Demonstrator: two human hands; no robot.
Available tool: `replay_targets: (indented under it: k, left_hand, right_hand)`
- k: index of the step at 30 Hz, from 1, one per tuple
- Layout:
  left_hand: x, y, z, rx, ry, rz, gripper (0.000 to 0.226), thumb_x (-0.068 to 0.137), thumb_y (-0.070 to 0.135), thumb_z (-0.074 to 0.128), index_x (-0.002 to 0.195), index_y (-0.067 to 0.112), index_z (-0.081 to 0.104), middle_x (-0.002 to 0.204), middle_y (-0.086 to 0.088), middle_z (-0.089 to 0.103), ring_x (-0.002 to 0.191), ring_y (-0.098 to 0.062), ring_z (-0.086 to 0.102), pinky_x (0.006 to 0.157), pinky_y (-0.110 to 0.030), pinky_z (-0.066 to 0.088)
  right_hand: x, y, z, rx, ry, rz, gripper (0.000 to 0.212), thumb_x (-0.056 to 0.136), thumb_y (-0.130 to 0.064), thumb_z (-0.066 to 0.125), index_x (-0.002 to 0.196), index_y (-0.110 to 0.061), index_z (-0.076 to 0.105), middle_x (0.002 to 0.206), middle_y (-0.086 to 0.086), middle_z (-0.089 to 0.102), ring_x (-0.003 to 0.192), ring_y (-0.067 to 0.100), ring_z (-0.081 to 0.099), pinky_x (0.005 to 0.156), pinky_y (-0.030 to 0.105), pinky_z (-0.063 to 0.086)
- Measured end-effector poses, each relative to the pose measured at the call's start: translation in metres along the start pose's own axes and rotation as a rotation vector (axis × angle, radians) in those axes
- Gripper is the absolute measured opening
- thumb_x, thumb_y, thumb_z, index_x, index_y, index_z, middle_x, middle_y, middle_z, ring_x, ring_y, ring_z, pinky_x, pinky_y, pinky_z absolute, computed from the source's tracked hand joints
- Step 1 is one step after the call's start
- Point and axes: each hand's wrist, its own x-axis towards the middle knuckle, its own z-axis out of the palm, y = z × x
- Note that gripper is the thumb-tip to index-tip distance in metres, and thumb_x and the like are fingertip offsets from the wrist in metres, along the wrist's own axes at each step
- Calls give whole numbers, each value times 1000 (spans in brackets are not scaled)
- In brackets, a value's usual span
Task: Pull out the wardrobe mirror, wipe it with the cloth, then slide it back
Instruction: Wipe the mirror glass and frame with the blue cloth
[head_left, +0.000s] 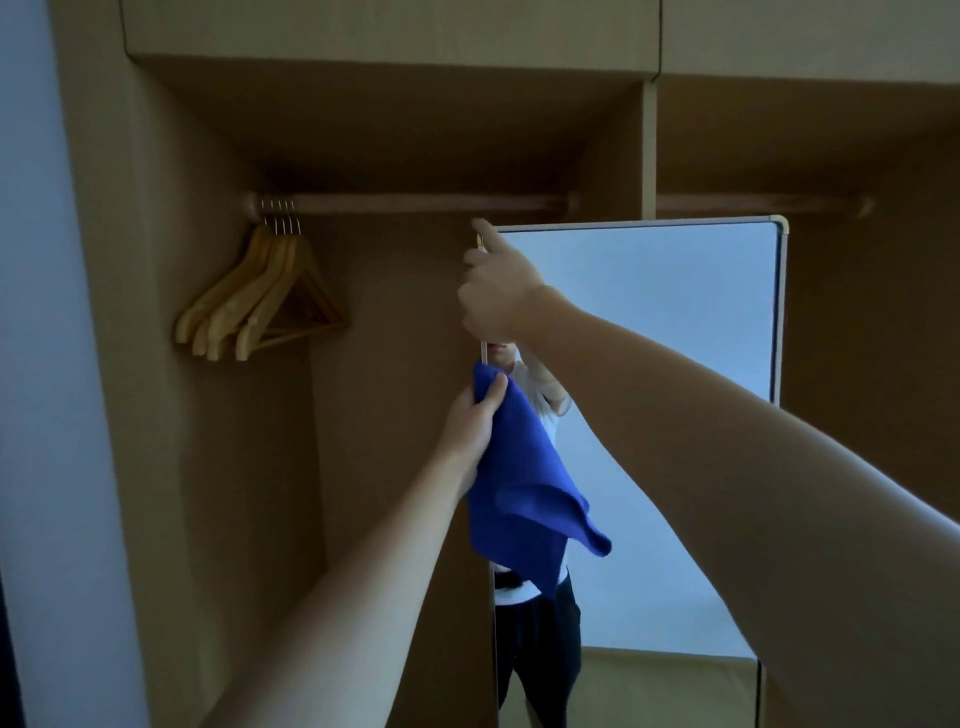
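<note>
The tall metal-framed wardrobe mirror (649, 322) stands pulled out, its left edge inside your right hand (493, 291), fingers curled round it. Just below, your left hand (475, 421) pinches the blue microfibre cloth (519, 478). Loosen that upper grip and the mirror could swing. No readable writing shows.

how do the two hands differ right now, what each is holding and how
The right hand is higher, its grip closed around the mirror frame's left edge near the top corner. The left hand sits lower, pinching the top of the blue cloth, which hangs loose below it in front of the glass. Both arms reach forward to that same left edge of the mirror.
</note>
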Motion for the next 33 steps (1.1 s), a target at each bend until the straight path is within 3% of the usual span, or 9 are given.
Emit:
replay_targets:
  k: [2,7,9,14,19,23,28,30,33]
  left_hand:
    - [-3,-19,-3,-17,-21,-4,53,94,58,58,134,24,59,123,2,69,113,-18,66,103,-42,51]
    - [-28,-83,-11,-22,-46,-146,82,75,76,64,139,27,55,132,5,64,121,-19,61,108,-45,46]
    - [-38,-94,-14,-6,-49,-194,75,80,72,63,139,27,55,132,6,63,122,-18,59,109,-45,46]
    - [-22,-65,-17,61,-19,-148,36,93,48,65,115,19,68,110,-1,72,105,-21,67,98,-42,52]
    - [3,-16,-7,-24,1,-46,37,96,46,63,119,17,65,108,-1,72,101,-20,69,86,-34,56]
    - [-5,-48,-7,-75,-15,-76,56,92,58,61,135,24,57,124,2,68,113,-20,65,102,-44,51]
    - [-35,-106,-13,-18,-45,-162,71,77,74,64,134,31,59,125,8,68,116,-16,65,104,-44,50]
    - [-45,-110,-16,51,-49,-189,61,82,70,62,129,31,61,121,9,69,113,-15,65,101,-39,52]
    - [-37,-89,-23,146,-74,-166,33,94,50,63,114,23,66,110,3,70,107,-18,66,85,-30,52]
  right_hand:
    - [-2,-5,4,-48,-39,19,40,99,-37,34,96,-23,71,97,-3,68,121,22,46,119,58,-4]
    - [5,-15,3,-108,-183,89,35,96,-38,37,98,-26,70,102,-2,68,129,23,39,117,60,-10]
    - [6,-17,2,-124,-195,96,33,95,-36,39,99,-26,70,101,-3,68,128,23,39,117,60,-9]
    - [3,-22,1,-141,-164,115,27,97,-34,45,93,-26,70,98,-4,70,127,22,45,120,54,-7]
    - [3,-27,12,-91,-88,25,30,96,-29,43,97,-26,72,98,-4,70,107,18,54,115,38,20]
    - [6,-27,12,-77,-97,30,24,94,-30,46,96,-25,70,101,-1,69,109,19,52,114,38,18]
    - [1,-29,6,-99,-118,46,22,94,-29,46,98,-26,68,105,-2,69,114,19,49,115,38,14]
    - [-1,-29,3,-93,-129,52,23,94,-29,45,98,-26,68,105,-3,68,113,19,49,115,38,15]
    - [-3,-32,0,-100,-146,68,25,96,-28,43,102,-25,68,108,-2,68,115,19,49,117,39,14]
